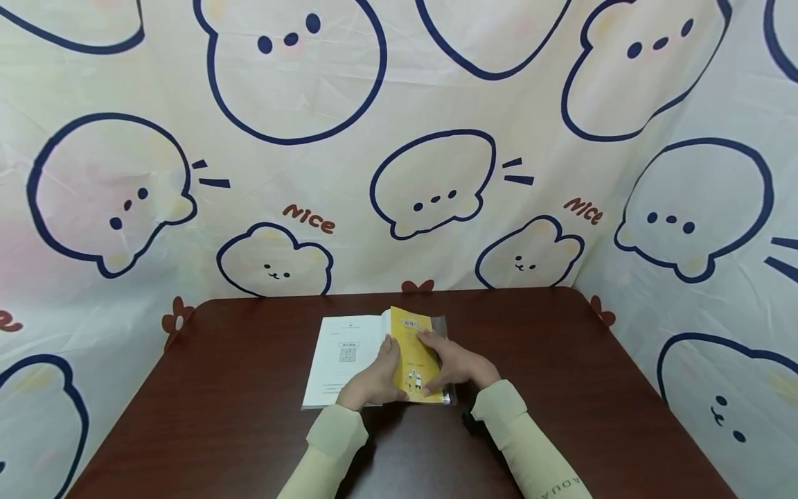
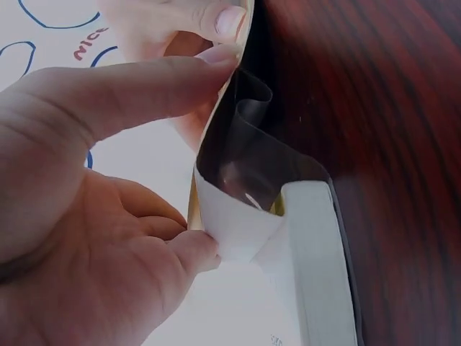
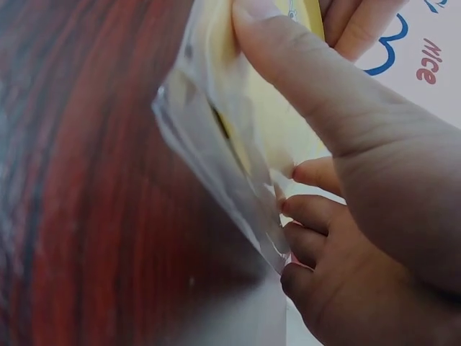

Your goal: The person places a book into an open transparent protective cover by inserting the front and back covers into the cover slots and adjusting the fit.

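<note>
An open book (image 1: 339,360) lies on the dark wooden table (image 1: 561,360), its white page up and its yellow front cover (image 1: 411,333) raised. My left hand (image 1: 388,371) pinches the cover's inner edge; in the left wrist view the thumb (image 2: 144,86) lies along it and the fingers curl under a white flap (image 2: 230,223). A clear plastic sleeve (image 2: 252,144) curls over the cover edge. My right hand (image 1: 439,360) holds the cover's outer side, thumb (image 3: 302,79) pressed on the yellow cover (image 3: 266,122), fingers curled at the edge of the plastic sleeve (image 3: 209,166).
A cartoon-printed cloth (image 1: 399,138) hangs behind and to both sides of the table. The bare wood (image 3: 86,180) stretches around the book. The table's rounded far corners (image 1: 199,308) meet the cloth.
</note>
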